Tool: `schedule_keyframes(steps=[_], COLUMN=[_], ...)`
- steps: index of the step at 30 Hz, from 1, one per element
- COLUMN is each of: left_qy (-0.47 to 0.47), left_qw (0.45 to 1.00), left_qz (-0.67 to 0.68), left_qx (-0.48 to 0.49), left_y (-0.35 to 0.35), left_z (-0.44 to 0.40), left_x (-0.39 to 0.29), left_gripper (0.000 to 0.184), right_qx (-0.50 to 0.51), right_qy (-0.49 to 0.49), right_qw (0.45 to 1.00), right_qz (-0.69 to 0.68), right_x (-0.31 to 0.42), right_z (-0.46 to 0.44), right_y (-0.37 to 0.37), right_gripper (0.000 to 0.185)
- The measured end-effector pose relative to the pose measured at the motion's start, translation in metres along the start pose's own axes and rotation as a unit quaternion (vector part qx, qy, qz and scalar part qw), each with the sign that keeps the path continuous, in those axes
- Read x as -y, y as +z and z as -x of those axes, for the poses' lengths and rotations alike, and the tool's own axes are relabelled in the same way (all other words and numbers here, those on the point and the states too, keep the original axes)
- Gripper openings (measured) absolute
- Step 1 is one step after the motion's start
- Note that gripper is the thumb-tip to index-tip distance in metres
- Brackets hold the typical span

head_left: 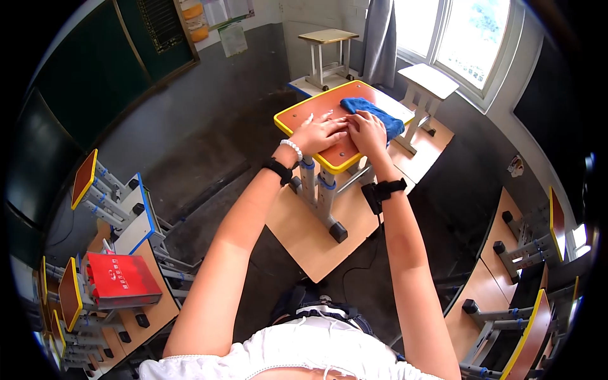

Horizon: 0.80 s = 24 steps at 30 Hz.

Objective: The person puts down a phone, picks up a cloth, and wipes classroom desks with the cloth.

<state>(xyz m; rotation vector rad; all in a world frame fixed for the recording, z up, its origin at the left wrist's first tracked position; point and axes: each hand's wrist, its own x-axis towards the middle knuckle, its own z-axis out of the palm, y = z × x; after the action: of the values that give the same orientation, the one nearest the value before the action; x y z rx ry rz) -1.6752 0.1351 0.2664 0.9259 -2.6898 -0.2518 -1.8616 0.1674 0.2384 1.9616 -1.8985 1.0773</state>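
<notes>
An upright stool with an orange, yellow-rimmed seat (297, 119) stands on a wooden desktop in front of me. My left hand (318, 134) lies palm down on the seat, fingers stretched to the right. Close beside it is my right hand (368, 133), its fingers slightly bent and touching the near side of a blue cloth (380, 114). This cloth is bunched into a long strip along the seat's right side. The fingertips of both hands nearly meet, and part of the cloth is hidden behind my right hand.
More stools stand upturned on desks: a pale one (328, 37) at the back, a white one (429, 81) by the window, others at both sides. A red bag (123, 278) lies on the left desks. A dark cable (362, 268) hangs from my right wrist strap.
</notes>
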Motion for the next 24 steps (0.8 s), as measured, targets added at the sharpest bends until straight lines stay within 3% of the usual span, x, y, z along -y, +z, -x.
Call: schedule_keyframes(steps=[12,13,16,20,21,24], left_qy=[0.034,0.034,0.058,0.071,0.074,0.084], left_qw=[0.999,0.998,0.995,0.990,0.990,0.983], left_qz=[-0.025,-0.019,0.034,0.043,0.043,0.062], left_qx=[-0.021,-0.040,-0.071,-0.117,-0.114,-0.150], left_y=[0.005,0.007,0.004,0.008,0.010,0.014], left_z=[-0.001,-0.001,0.003,0.005,0.005,0.003], left_x=[0.002,0.003,0.001,0.001,0.002,0.005], left_gripper=[0.057,0.057,0.054,0.047,0.046,0.043], right_qx=[-0.005,0.024,-0.037,-0.053,0.010,0.049], right_qy=[-0.014,-0.013,0.040,0.091,0.127,0.103], right_qw=[1.000,1.000,0.996,0.993,0.986,0.985], right_qz=[-0.018,-0.009,-0.074,0.060,0.103,0.128], right_x=[0.004,0.001,0.007,0.007,0.007,-0.002], right_z=[0.005,0.003,0.005,0.008,0.007,0.008], right_y=[-0.011,-0.011,-0.014,-0.008,-0.011,-0.006], right_gripper=[0.030,0.045,0.059,0.076,0.076,0.061])
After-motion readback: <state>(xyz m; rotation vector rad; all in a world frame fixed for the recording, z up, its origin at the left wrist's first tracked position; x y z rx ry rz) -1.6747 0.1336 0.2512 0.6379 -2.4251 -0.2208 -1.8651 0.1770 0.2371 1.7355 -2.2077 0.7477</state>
